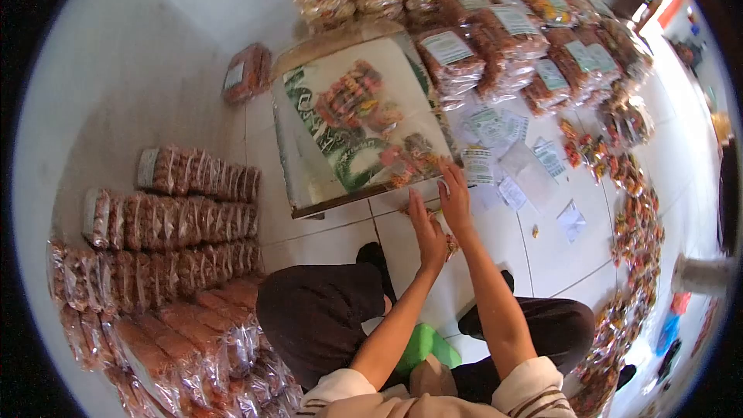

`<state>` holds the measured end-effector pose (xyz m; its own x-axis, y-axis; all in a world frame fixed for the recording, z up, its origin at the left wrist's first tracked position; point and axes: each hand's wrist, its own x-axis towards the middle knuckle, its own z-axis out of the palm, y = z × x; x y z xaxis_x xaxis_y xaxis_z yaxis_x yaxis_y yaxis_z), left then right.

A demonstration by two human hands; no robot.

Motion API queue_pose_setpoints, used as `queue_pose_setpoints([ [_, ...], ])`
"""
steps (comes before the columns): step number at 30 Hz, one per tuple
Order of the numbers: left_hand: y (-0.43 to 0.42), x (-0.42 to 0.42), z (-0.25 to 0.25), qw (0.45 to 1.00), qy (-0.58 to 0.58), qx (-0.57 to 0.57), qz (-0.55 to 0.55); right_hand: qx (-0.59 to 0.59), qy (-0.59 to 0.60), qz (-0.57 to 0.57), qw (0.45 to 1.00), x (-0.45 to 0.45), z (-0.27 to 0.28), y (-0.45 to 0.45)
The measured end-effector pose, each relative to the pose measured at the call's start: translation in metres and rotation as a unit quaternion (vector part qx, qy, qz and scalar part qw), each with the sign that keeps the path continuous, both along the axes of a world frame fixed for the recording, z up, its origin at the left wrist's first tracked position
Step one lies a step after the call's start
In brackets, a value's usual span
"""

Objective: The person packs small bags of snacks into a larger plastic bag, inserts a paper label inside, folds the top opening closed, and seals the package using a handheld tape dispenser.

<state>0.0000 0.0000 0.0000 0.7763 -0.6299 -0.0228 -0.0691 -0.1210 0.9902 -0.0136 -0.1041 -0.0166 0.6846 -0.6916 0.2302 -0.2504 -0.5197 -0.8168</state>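
Note:
My left hand (426, 234) is at the near right edge of a low table (309, 203), its fingers stretched out. Close beside it, by the palm, small colourful packets (451, 246) show in part; whether the hand touches them I cannot tell. My right hand (455, 195) reaches a little farther, fingers extended at the table's corner, next to a small heap of snack packets (406, 161). A larger heap of red and orange packets (350, 97) lies farther back on the green and white printed sheet (329, 135) covering the tabletop.
Stacked bags of brown snacks (178, 217) line the left wall. Larger labelled bags (503, 39) are piled at the back right. Printed labels (495, 128) and a clear plastic bag (529, 174) lie on the tiles. Strings of small packets (638, 224) run along the right.

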Motion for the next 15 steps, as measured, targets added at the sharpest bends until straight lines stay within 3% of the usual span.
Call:
queue_pose_setpoints([
  [2,0.004,-0.025,0.024,0.987,-0.144,0.049,0.045,-0.116,-0.035,0.040,0.992,-0.012,0.040,0.006],
  [3,-0.030,0.035,0.003,0.983,-0.170,0.031,0.055,-0.135,-0.061,0.043,0.988,0.055,0.023,-0.029],
  [5,-0.029,0.020,0.004,0.970,-0.198,0.083,0.111,-0.149,0.006,0.097,0.984,0.052,0.025,-0.028],
  [8,-0.037,0.021,-0.009,0.954,-0.207,0.141,0.165,-0.166,0.007,0.118,0.979,0.061,0.024,-0.031],
  [9,-0.041,0.027,-0.004,0.954,-0.206,0.142,0.167,-0.191,0.001,0.112,0.975,0.065,0.021,-0.032],
  [11,-0.051,0.038,0.012,0.976,-0.103,-0.022,0.191,-0.177,0.026,0.101,0.979,0.073,0.015,-0.038],
  [15,-0.054,0.044,0.011,0.971,-0.001,-0.095,0.218,-0.210,0.059,0.060,0.974,0.083,0.016,-0.037],
])
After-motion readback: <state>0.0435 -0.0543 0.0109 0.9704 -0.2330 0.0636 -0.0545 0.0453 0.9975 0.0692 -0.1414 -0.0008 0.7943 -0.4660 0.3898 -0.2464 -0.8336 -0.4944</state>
